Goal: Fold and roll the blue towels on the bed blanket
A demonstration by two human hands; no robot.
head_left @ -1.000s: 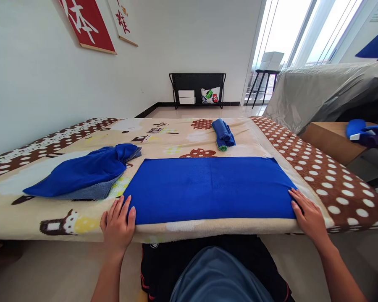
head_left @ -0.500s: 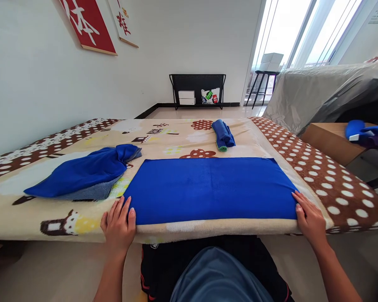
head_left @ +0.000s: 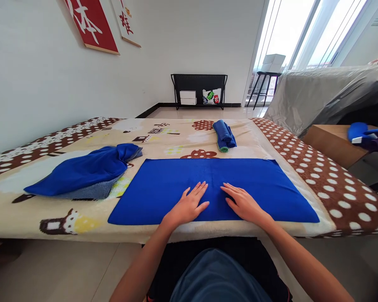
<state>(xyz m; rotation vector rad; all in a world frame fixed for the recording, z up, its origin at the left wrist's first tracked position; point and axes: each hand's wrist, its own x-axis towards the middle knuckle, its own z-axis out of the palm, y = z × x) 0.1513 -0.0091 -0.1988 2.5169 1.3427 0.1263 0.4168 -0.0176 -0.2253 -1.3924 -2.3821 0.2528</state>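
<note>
A blue towel (head_left: 248, 176) lies spread flat as a wide rectangle along the near edge of the bed. My left hand (head_left: 189, 204) rests on it just left of the middle, palm down with the fingers stretched out. Right of the middle, my right hand (head_left: 242, 202) lies on the same towel, its fingers also extended and nothing in them. To the left is a crumpled blue towel (head_left: 85, 170) whose greyish-blue underside shows at one edge. Beyond the flat towel sit rolled blue towels (head_left: 223, 135), one with a green edge.
A patterned beige blanket (head_left: 164, 147) with a brown dotted border covers the bed. On the right stand a cardboard box (head_left: 326, 144) with blue items beside it and a plastic-covered piece of furniture (head_left: 321, 92). A black rack (head_left: 199, 79) stands by the far wall.
Both hands have moved inward from the flat towel's left and right edges to near its middle. The towel's near corners now reach farther out to each side.
</note>
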